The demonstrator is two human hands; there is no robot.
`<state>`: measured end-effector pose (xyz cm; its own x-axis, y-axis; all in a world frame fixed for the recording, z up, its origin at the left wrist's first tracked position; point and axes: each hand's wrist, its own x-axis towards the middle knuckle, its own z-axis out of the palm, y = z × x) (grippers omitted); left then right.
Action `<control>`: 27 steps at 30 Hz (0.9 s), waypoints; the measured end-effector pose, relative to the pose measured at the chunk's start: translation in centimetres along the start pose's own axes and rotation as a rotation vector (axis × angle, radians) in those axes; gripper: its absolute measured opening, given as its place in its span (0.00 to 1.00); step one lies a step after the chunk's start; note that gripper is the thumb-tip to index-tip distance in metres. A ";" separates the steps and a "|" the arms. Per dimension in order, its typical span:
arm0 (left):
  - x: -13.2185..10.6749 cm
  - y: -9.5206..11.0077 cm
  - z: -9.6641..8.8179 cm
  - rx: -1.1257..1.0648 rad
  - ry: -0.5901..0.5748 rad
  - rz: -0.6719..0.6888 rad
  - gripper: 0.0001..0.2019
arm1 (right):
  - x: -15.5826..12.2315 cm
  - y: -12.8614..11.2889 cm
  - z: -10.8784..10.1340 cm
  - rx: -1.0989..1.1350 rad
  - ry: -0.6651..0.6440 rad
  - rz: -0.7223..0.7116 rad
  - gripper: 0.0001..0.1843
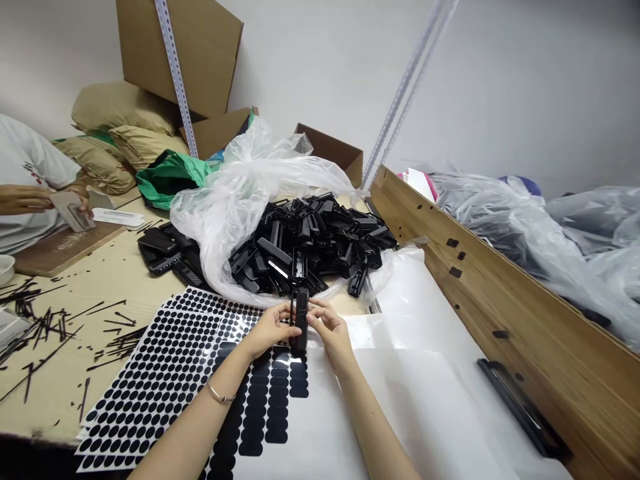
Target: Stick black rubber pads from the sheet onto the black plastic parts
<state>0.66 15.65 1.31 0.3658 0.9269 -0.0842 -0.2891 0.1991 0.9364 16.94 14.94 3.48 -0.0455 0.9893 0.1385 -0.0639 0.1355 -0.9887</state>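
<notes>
Between my two hands stands a small black plastic case [299,321], held upright over the front of the sticker sheets. My left hand [273,329] grips its left side, the thumb lying across its face. On the other side my right hand [331,329] is closed on its edge with thumb and fingers. Beneath my left forearm are white sheets of round black stickers [165,360]. Rows of overlapping black stickers [267,407] cover part of the white backing [320,433]. Just beyond my hands is a heap of similar black plastic parts [310,240].
A clear plastic bag [235,200] lies around the heap. A wooden board [500,313] edges the right side, with a long black part [523,407] against it. Thin black scraps [50,327] litter the left. Another person's hands [75,200] hold a pale flat piece.
</notes>
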 end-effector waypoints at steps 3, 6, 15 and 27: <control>0.1 -0.1 -0.1 0.012 0.006 -0.005 0.24 | 0.1 0.3 0.1 -0.038 0.005 -0.011 0.13; 0.2 -0.2 -0.2 0.013 0.005 -0.005 0.24 | 0.1 0.3 0.1 -0.049 -0.002 -0.004 0.12; 0.1 -0.1 -0.1 -0.022 0.016 -0.002 0.24 | 0.0 0.6 0.7 -0.061 0.052 -0.052 0.11; 0.3 -0.5 -0.2 0.004 0.049 0.012 0.23 | -0.4 0.5 1.4 -0.072 0.102 -0.044 0.16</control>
<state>0.71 15.89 0.73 0.3190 0.9435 -0.0896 -0.2899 0.1871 0.9386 15.53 14.53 3.01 0.0578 0.9822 0.1787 0.0081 0.1785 -0.9839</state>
